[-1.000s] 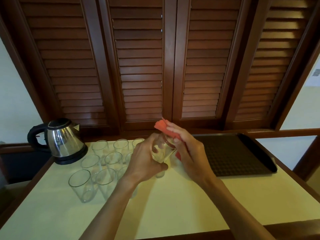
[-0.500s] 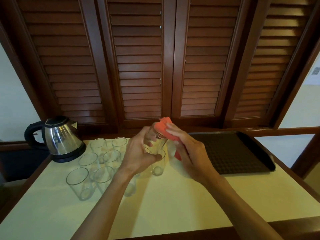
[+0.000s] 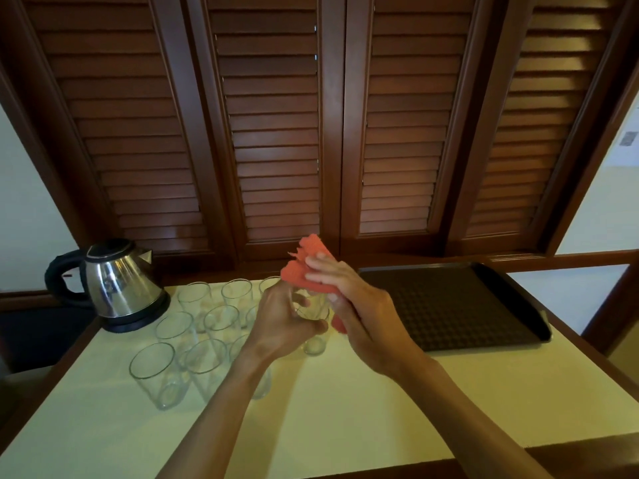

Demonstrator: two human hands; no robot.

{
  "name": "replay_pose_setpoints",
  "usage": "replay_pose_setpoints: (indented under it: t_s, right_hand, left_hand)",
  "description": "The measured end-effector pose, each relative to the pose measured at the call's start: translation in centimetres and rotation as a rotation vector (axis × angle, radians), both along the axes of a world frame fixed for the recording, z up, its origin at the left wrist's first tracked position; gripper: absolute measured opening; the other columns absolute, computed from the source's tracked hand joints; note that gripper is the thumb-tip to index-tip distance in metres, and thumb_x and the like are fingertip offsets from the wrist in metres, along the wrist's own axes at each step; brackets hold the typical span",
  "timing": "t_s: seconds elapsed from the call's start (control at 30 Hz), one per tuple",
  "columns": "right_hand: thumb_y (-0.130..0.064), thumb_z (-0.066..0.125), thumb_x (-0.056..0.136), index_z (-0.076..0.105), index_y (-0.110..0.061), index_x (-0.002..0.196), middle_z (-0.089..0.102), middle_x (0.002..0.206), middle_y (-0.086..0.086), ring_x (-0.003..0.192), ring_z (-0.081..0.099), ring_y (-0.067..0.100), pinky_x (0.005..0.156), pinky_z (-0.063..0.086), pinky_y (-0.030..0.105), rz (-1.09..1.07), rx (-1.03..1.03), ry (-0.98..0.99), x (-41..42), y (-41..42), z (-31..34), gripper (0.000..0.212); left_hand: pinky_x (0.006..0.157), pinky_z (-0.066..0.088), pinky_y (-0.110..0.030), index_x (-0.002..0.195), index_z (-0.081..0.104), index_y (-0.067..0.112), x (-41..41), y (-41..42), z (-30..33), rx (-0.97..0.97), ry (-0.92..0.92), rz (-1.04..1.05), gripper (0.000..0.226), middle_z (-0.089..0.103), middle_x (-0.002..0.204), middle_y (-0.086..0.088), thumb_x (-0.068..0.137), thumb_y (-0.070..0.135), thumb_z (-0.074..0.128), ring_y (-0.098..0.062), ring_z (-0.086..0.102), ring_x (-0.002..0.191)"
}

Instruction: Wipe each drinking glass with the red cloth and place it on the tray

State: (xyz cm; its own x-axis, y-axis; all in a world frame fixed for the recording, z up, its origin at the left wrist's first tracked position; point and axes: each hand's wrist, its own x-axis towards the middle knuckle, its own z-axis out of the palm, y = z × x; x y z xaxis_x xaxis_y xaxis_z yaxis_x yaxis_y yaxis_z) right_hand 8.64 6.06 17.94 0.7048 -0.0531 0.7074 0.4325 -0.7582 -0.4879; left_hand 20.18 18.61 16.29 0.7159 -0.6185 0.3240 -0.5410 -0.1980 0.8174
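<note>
My left hand (image 3: 281,321) grips a clear drinking glass (image 3: 311,307) above the table's middle. My right hand (image 3: 359,305) holds the red cloth (image 3: 304,267) against the top and right side of that glass. Most of the glass is hidden by fingers and cloth. Several more clear glasses (image 3: 152,369) stand upright in a cluster to the left, and another glass (image 3: 315,344) stands just under my hands. The dark tray (image 3: 460,305) lies to the right with nothing on it.
A steel electric kettle (image 3: 119,285) stands at the table's back left corner. Dark wooden louvred shutters (image 3: 276,133) rise behind the cream tabletop (image 3: 345,426). A wooden rail edges the table on the right and front.
The red cloth has shifted higher over the glass's top and my right fingers have spread across it. The glass has turned slightly in my left hand. The view has tilted a little.
</note>
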Motion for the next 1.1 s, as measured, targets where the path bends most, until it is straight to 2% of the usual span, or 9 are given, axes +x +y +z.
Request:
replay_pose_setpoints:
  t_s: [0.13,0.27,0.4,0.5,0.6,0.7,0.87,0.97,1.1]
  right_hand:
    - [-0.009,0.039,0.106,0.048,-0.013,0.145,0.044,0.157,0.000,0.144,0.043,0.015,0.114,0.043,0.040,0.095,0.451,-0.030,0.1,-0.3,-1.9,0.041]
    - [-0.018,0.042,0.106,0.044,-0.040,0.148,0.040,0.160,-0.005,0.144,0.043,0.016,0.116,0.041,0.041,0.103,0.504,-0.016,-0.4,0.1,-3.6,0.048]
    - [-0.011,0.043,0.105,0.047,-0.025,0.145,0.044,0.156,-0.009,0.142,0.046,0.019,0.111,0.044,0.027,0.002,0.421,0.009,-2.2,-0.9,-5.4,0.042]
    - [-0.018,0.044,0.105,0.058,-0.025,0.135,0.066,0.125,-0.009,0.094,0.066,0.026,0.073,0.057,0.038,-0.125,0.458,0.090,-3.9,-3.3,-6.8,0.034]
    - [-0.013,0.046,0.106,0.060,-0.034,0.120,0.066,0.102,-0.012,0.079,0.063,0.018,0.059,0.053,0.031,-0.270,0.502,0.173,-4.7,-7.6,-9.1,0.029]
    - [-0.007,0.051,0.102,0.063,-0.027,0.113,0.067,0.105,-0.006,0.087,0.066,0.017,0.070,0.050,0.022,-0.473,0.331,0.239,-3.9,-12.2,-12.8,0.025]
    - [-0.018,0.055,0.095,0.066,-0.023,0.119,0.063,0.123,-0.003,0.108,0.060,0.024,0.084,0.048,0.039,-0.532,-0.250,0.529,-3.0,-14.9,-17.2,0.027]
    - [-0.021,0.061,0.087,0.066,-0.028,0.111,0.064,0.121,-0.004,0.101,0.059,0.021,0.072,0.045,0.033,-0.516,-0.289,0.482,-3.5,-14.6,-18.2,0.026]
    - [-0.021,0.058,0.087,0.065,-0.031,0.112,0.062,0.127,-0.007,0.105,0.054,0.018,0.073,0.045,0.034,-0.513,-0.281,0.471,-4.2,-15.2,-19.1,0.028]
  left_hand:
    - [0.082,0.058,-0.047,0.130,0.057,0.021,-0.8,-0.3,0.2,-0.225,0.446,-0.177,0.076,0.071,0.105,-0.006,0.060,0.010,0.085,-0.023,0.070,0.090]
    - [0.083,0.052,-0.047,0.142,0.057,0.018,-1.1,-1.1,0.8,-0.424,0.729,-0.229,0.067,0.069,0.130,-0.010,0.085,0.051,0.068,-0.029,0.068,0.109]
    - [0.079,0.056,-0.040,0.133,0.059,0.020,-1.0,-2.6,1.1,-0.365,0.641,-0.143,0.061,0.072,0.124,-0.005,0.094,0.067,0.054,-0.016,0.072,0.102]
    - [0.080,0.060,-0.041,0.120,0.061,0.023,-1.0,-4.2,0.9,-0.337,0.662,-0.092,0.040,0.078,0.095,0.009,0.100,0.056,0.049,-0.012,0.075,0.091]
    - [0.084,0.061,-0.045,0.122,0.063,0.028,-0.6,-6.0,0.3,-0.290,0.658,-0.072,0.047,0.073,0.112,0.003,0.089,0.061,0.057,-0.016,0.073,0.104]
    - [0.092,0.056,-0.046,0.119,0.064,0.031,-0.4,-8.4,-0.3,-0.225,0.577,-0.074,0.041,0.071,0.120,0.006,0.091,0.061,0.058,-0.012,0.071,0.112]
    - [0.087,0.054,-0.035,0.122,0.062,0.031,-0.2,-12.2,-1.2,-0.187,0.553,-0.068,0.038,0.069,0.127,0.006,0.094,0.056,0.060,-0.008,0.070,0.109]
    - [0.079,0.053,-0.031,0.130,0.061,0.025,0.3,-13.6,-2.3,-0.190,0.551,-0.028,0.038,0.068,0.129,0.004,0.098,0.047,0.063,-0.006,0.070,0.106]
    - [0.085,0.053,-0.028,0.129,0.060,0.024,0.8,-14.6,-3.6,-0.200,0.545,-0.005,0.037,0.067,0.129,0.003,0.097,0.042,0.067,-0.004,0.069,0.103]
